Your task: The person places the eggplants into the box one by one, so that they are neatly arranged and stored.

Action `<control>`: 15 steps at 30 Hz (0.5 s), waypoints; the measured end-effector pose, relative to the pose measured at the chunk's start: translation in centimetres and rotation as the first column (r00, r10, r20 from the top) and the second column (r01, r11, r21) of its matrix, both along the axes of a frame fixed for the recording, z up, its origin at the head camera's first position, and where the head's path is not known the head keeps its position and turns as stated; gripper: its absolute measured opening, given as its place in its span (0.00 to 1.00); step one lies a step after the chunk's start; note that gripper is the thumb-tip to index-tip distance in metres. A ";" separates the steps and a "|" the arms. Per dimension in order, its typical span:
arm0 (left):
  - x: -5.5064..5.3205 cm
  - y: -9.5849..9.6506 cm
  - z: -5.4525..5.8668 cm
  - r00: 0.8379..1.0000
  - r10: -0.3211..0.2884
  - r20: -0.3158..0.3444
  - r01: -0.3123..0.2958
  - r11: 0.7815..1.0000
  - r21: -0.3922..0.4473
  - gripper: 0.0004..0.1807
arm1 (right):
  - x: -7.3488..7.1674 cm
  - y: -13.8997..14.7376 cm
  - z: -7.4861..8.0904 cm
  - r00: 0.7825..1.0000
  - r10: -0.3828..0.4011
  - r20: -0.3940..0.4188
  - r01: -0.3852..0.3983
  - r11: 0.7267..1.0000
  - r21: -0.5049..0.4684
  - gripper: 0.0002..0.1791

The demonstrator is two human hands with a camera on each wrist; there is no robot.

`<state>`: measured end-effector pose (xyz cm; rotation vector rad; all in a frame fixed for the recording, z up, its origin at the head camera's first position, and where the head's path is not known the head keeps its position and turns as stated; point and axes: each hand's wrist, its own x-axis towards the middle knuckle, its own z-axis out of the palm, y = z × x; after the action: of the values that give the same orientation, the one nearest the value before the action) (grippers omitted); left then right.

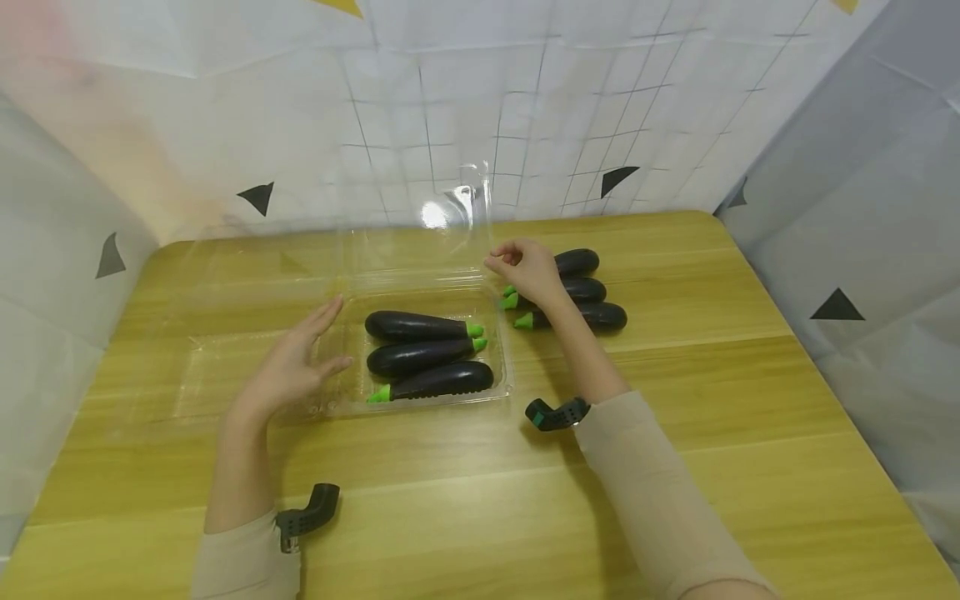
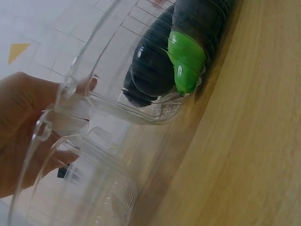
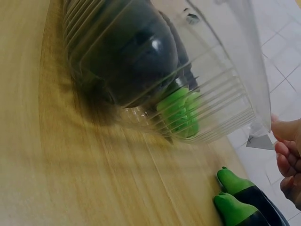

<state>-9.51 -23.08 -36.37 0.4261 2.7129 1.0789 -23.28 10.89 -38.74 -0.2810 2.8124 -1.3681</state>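
A clear plastic clamshell box (image 1: 510,367) stands on the table with its lid (image 1: 405,242) raised at the back. Inside lie three eggplants (image 1: 416,358); two have green stems pointing right, the nearest points left. My right hand (image 1: 528,271) pinches the clear plastic at the box's back right corner between thumb and fingers. On the box's left side is my left hand (image 1: 288,371), its thumb and fingers extended and spread. In the left wrist view, the left hand (image 2: 28,127) is partly seen through clear plastic at the rim.
Three more eggplants (image 1: 600,317) lie on the table right of the box, partly behind the right forearm. Another clear open box (image 1: 187,375) is at the left. White sheeting (image 1: 525,100) with black triangles stands behind the wooden table (image 1: 450,517).
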 end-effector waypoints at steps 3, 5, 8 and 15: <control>-0.1 0.0 -0.1 1.000 0.024 0.000 -0.024 0.999 0.022 0.44 | -0.1 0.1 -0.1 1.000 -0.008 -0.014 0.008 0.999 -0.031 0.15; -0.3 0.0 -0.1 0.999 0.045 -0.017 -0.044 0.998 0.038 0.42 | -0.1 0.1 -0.2 1.000 -0.013 -0.022 0.012 0.999 -0.046 0.14; -0.6 -0.2 0.1 0.996 0.075 -0.054 -0.071 0.995 0.064 0.38 | -0.1 0.1 -0.2 0.999 -0.021 -0.028 0.019 0.998 -0.059 0.13; -1.3 -0.7 1.1 0.985 0.141 -0.103 -0.121 0.977 0.173 0.35 | -0.1 0.2 -0.4 0.998 -0.035 -0.059 0.030 0.997 -0.075 0.10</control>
<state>-10.84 -23.80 -35.27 0.3482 2.7953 1.3638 -23.33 11.08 -39.14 -0.2825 2.8301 -1.4982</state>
